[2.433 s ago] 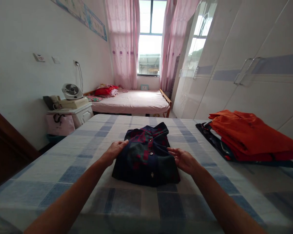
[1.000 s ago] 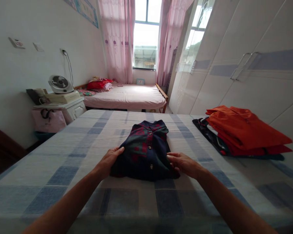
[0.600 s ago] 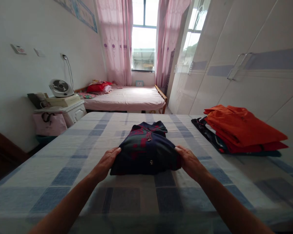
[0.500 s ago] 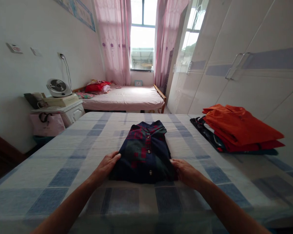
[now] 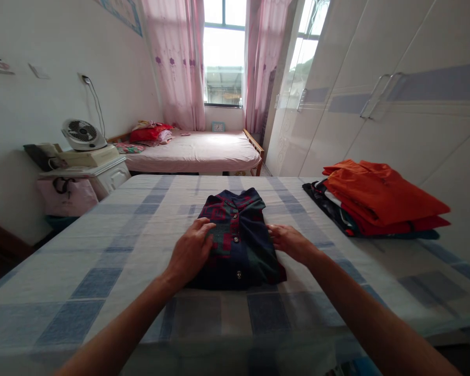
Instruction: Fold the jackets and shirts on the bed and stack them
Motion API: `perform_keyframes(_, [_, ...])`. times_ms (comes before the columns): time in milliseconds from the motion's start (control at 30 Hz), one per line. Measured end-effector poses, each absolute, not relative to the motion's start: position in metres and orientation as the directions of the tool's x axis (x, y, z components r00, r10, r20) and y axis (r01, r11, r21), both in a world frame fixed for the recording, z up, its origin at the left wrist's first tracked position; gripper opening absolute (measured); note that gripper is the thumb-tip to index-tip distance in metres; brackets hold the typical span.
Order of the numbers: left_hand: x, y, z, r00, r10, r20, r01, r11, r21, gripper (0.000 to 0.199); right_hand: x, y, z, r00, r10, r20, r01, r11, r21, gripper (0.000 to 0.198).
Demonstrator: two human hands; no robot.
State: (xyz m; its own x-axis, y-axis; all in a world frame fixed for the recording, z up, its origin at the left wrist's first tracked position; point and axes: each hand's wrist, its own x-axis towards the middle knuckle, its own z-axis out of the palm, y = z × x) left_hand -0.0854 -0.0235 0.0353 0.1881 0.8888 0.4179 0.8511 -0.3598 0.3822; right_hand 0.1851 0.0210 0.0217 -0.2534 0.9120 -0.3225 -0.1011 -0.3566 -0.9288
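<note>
Shirt (image 5: 246, 248) of dark blue, green and red lay in front of us on the blue-and-white checked sheet (image 5: 82, 224), buttons up and collar pointing away. We rested our left hand (image 5: 190, 250) across its left side, that grip loose and closed on nothing. Our right hand (image 5: 292, 243) met its right edge with the fingertips; we could not tell whether that grip pinched the cloth. Well apart, to our right, we had a folded stack (image 5: 379, 201) topped with orange.

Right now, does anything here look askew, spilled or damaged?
The pile on the right looks slightly askew: its layers don't line up, and dark cloth pokes out left of the orange garment. The shirt lies buttons up; I see no spill or damage.
</note>
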Motion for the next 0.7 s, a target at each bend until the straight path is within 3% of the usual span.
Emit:
perform_keyframes(100, [-0.061,-0.013,0.027,0.288,0.865,0.41,0.819,-0.445,0.362,0.038,0.172,0.054,0.023,-0.162,0.918,-0.362,-0.128,-0.383,-0.915,0.006])
perform_keyframes(267, [-0.055,-0.012,0.001,0.348,0.884,0.312,0.865,-0.431,0.257,0.058,0.162,0.079,0.018,-0.076,0.965,-0.249,-0.141,-0.258,-0.956,0.009])
perform_keyframes(467, [-0.055,-0.019,0.01,0.348,0.886,0.307,0.883,-0.42,0.211,0.056,0.17,0.1,0.017,-0.091,0.954,-0.284,-0.068,-0.291,-0.954,0.006])
perform_keyframes(567, [-0.044,-0.025,0.016,0.526,0.772,0.358,0.769,-0.611,0.188,0.052,0.168,0.118,0.02,-0.081,0.975,-0.205,0.001,-0.206,-0.979,0.019])
perform_keyframes(700, [-0.034,-0.031,0.011,0.77,0.576,0.275,0.535,-0.817,0.214,0.039,0.168,0.142,0.013,0.102,0.993,-0.061,0.107,-0.072,-0.992,0.017])
